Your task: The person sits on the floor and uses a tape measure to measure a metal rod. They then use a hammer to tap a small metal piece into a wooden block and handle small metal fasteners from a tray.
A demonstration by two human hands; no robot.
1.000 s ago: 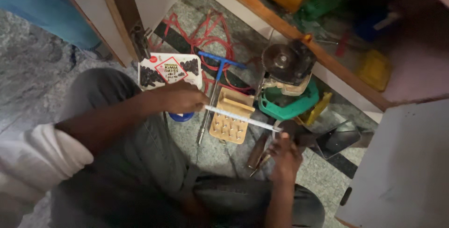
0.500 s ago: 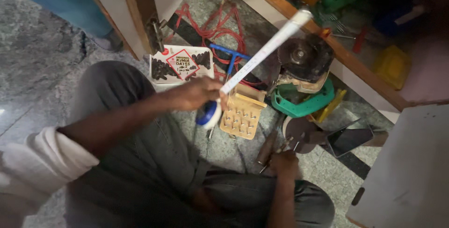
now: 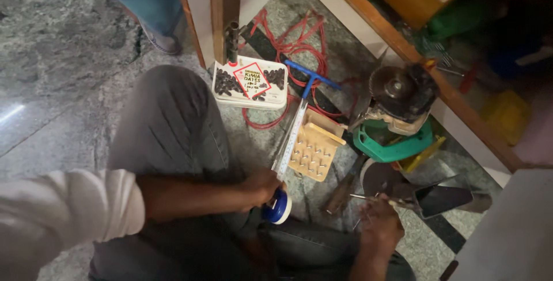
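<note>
I sit on a stone floor with my grey-trousered legs folded. My left hand point(image 3: 260, 187) grips a blue and white tape measure case point(image 3: 279, 208); its white blade point(image 3: 292, 134) runs up across the floor toward a blue T-square point(image 3: 306, 78). My right hand point(image 3: 377, 223) rests low at the right, fingertips pinched on a thin metal rod point(image 3: 368, 198) beside a dark flat blade point(image 3: 442, 199) and a round saw disc point(image 3: 377, 176).
A wooden tray of screws point(image 3: 314, 149), a printed white box point(image 3: 250, 82), red cable point(image 3: 291, 44) and a power cutter point(image 3: 398, 92) on a green base point(image 3: 391, 145) lie ahead. A wooden-handled chisel point(image 3: 344, 187) lies nearby. Another person's jeans leg point(image 3: 144, 4) stands by the wooden frame point(image 3: 222, 10).
The tape blade, raised toward the upper right half a second ago, is now lowered along the floor. My left hand has drawn the case down toward my lap. My right hand stayed low.
</note>
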